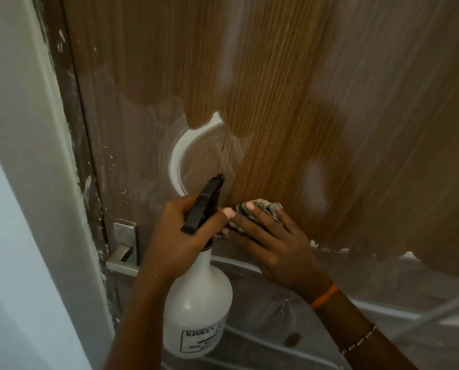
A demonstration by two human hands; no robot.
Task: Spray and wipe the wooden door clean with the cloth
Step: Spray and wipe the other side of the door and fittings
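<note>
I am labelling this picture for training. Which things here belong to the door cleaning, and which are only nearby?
For the job:
wooden door
spray bottle, gripped by left hand
cloth, pressed on the door by right hand

Only nearby:
door handle
white frame
orange wristband

Orange wristband (pixel 324 296), beaded bracelet (pixel 358 341)
</note>
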